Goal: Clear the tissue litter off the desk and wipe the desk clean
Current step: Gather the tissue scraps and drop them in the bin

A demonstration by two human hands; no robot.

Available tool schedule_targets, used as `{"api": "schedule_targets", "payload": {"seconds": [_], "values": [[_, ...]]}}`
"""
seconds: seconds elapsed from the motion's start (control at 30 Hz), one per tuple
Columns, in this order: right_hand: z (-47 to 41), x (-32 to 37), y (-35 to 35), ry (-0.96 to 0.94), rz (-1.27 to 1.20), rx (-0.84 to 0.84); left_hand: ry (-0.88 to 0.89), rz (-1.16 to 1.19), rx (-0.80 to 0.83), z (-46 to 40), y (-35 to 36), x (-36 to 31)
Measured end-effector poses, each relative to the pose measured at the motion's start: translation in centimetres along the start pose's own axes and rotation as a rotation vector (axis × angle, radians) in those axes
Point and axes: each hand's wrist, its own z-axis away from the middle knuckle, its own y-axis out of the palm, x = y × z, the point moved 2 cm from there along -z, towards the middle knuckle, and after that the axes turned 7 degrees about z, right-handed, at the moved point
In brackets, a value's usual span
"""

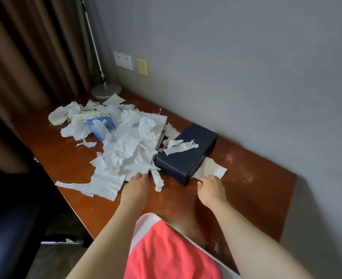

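Observation:
A big heap of torn white tissue (123,146) covers the left and middle of the reddish wooden desk (256,178). More scraps lie on a dark blue box (186,156), and a beige tissue sheet (210,170) pokes out from under the box's right end. My left hand (135,186) reaches to the near edge of the heap, its fingertips touching the paper there. My right hand (211,188) rests with its fingertips on the beige sheet. Whether either hand pinches the paper is hidden from here. White dust and smears mark the desk's right part.
A small blue tissue pack (100,125) sits in the heap. A lamp base (105,91) stands at the desk's far corner by brown curtains. Wall sockets (123,60) sit above. A red cloth (166,252) lies on a white chair below. A dark seat (11,218) is at left.

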Motion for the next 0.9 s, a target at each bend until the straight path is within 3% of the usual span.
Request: {"api": "schedule_targets", "payload": {"seconds": [0.2,0.3,0.5,0.7,0.9], "values": [[-3.6,-0.6,1.5,0.072,0.004,0.203,-0.044,0.037,0.001,-2.1,1.0,0.8],[-4.6,-0.3,2.4,0.057,0.007,0.209,-0.021,0.063,-0.015,-3.2,1.4,0.7],[-5.2,0.0,1.7,0.054,-0.045,0.008,0.045,0.08,-0.013,-4.9,1.5,0.2],[-5.2,-0.2,-2.7,0.082,-0.383,-0.306,0.069,0.072,0.009,-6.1,0.1,0.4],[-5.6,2.9,-6.6,-0.063,-0.518,-0.329,0.115,0.032,0.065,-7.5,-1.3,0.1]]}}
